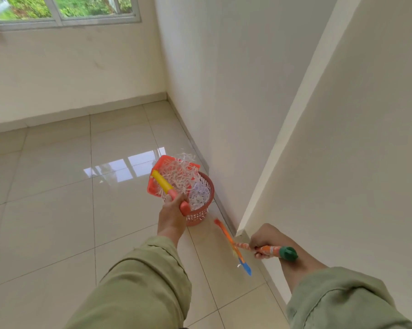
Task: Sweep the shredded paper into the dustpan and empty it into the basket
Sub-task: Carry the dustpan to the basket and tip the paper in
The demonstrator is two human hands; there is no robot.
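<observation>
Tipping dustpan (163, 173) w/ left hand (173, 213) gripping its handle; shredded paper (178, 172) dropping into basket (206, 186) (half out). Right hand (263, 243) clasps broom (233, 244).

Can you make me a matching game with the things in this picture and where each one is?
Things:
1. dustpan
2. broom
3. basket
4. window

Places:
A. standing on the floor by the wall
B. held in the right hand
C. high up on the far wall
D. held in the left hand, tipped over the basket

Pairs: 1-D, 2-B, 3-A, 4-C
</observation>
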